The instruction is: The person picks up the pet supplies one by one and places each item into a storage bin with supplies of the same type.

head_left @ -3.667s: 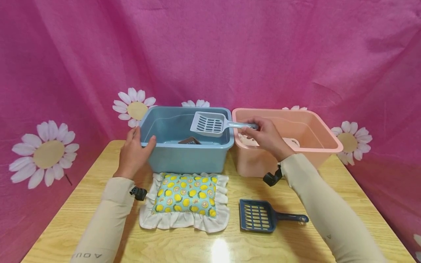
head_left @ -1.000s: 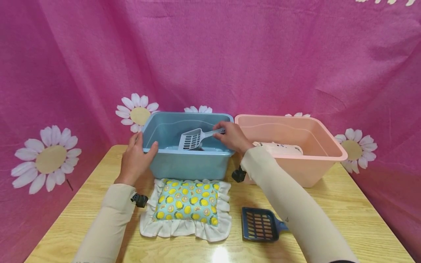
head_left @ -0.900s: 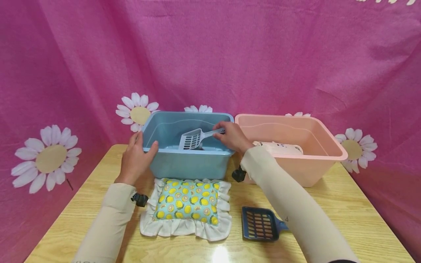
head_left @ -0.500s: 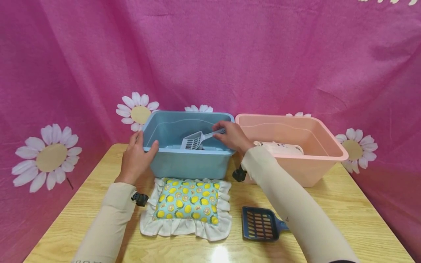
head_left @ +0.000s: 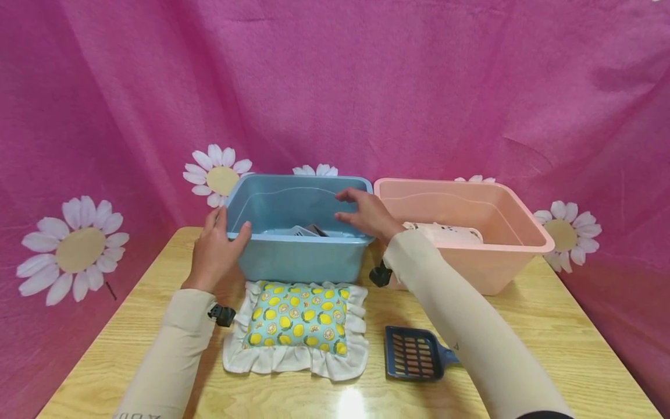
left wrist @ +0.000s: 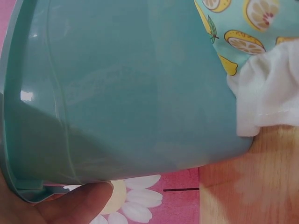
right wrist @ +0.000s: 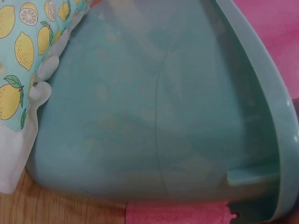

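Note:
My left hand [head_left: 214, 250] grips the near left corner of the blue plastic bin [head_left: 303, 260], thumb at the front rim. In the left wrist view a fingertip [left wrist: 96, 196] shows beside the rim. Over the bin's right end, my right hand [head_left: 368, 214] holds nothing, with thumb and fingers parted. Down in the bin lies the light grey-blue litter scoop [head_left: 301, 231], mostly hidden by the front wall. Beside it, part of a dark brown piece [head_left: 317, 230] shows. The right wrist view shows the bin's outer wall [right wrist: 140, 107].
A peach bin [head_left: 502, 273] stands right of the blue one, with a pale spotted item [head_left: 445, 234] inside. In front lie a lemon-print cushion [head_left: 298, 320] with white frills and a navy slotted litter scoop [head_left: 413, 354], its handle partly under my right sleeve. Pink fabric hangs behind.
My right hand carried the light grey-blue scoop from above the bins down into the blue bin and let go of it. My left hand stayed at the bin's corner.

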Demonstrator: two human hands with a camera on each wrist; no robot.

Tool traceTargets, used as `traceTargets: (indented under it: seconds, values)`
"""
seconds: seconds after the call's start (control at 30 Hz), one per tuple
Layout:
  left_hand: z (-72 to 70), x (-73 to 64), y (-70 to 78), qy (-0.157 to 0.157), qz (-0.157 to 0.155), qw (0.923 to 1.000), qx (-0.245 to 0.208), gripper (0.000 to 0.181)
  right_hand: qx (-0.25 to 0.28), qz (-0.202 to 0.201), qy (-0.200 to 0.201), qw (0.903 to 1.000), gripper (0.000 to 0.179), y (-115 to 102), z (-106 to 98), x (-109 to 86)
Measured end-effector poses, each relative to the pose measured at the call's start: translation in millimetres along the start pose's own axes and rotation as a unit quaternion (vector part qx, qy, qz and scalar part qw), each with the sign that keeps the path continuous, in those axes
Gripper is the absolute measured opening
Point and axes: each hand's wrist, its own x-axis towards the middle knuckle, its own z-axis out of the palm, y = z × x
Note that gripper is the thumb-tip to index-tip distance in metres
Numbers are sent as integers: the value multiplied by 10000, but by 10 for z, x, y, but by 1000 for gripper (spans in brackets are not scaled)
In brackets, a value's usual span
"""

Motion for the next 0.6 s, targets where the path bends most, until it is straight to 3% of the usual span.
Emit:
traceTargets:
  seconds: [0.33,0.6]
  values:
    - [0,-9,10,40,-37,10000,24,81,120,36,-78,9999,43,-40,-41,-20]
    - [-6,-6,26,17,-52,10000,-14,82,812,106,86,9966,41,-92,-185,-120]
